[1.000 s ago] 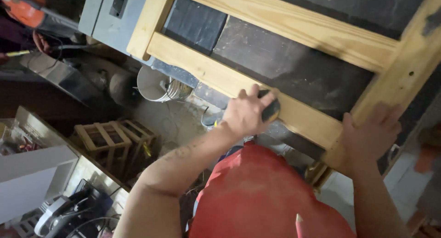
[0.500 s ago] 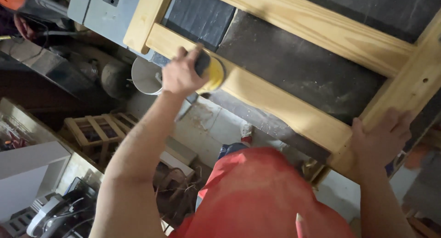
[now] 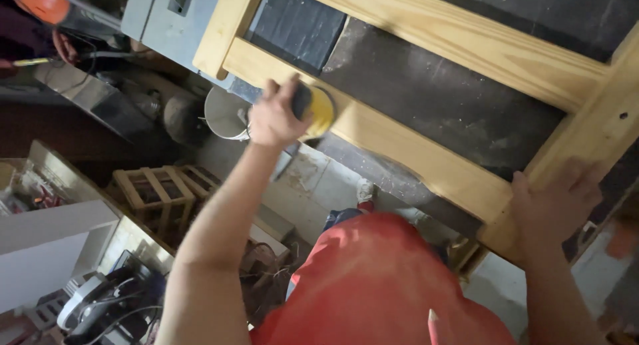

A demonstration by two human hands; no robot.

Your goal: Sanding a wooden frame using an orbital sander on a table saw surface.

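Head camera looks down over a red shirt [image 3: 379, 285] at a pale wooden frame [image 3: 466, 105] lying across a dark work surface [image 3: 439, 98]. From where I stand, the person's left hand [image 3: 276, 115] is stretched far out along the nearer rail [image 3: 399, 148] of the frame, close to the corner where that rail meets the short end piece. Its fingers are clenched around a sanding block [image 3: 313, 108], black on top with a yellow pad, which sits pressed flat on the top face of the rail. The thumb wraps the near side of the block and the knuckles face the camera.

The right hand [image 3: 556, 205] rests on the opposite end of the same frame, at the joint where the nearer rail meets the thick upright on the right. Its fingers lie spread and flat over the wood, gripping nothing, simply bearing down on the corner.

Below the frame, on the floor, a white bucket [image 3: 223, 112] stands just beyond the left wrist. A small slatted wooden crate [image 3: 156, 192] sits further left, and a circular saw [image 3: 106, 305] lies in the bottom left corner. One shoe [image 3: 365, 190] shows on the dusty floor beneath the rail. An orange tool [image 3: 40, 2] shows at the top left edge.
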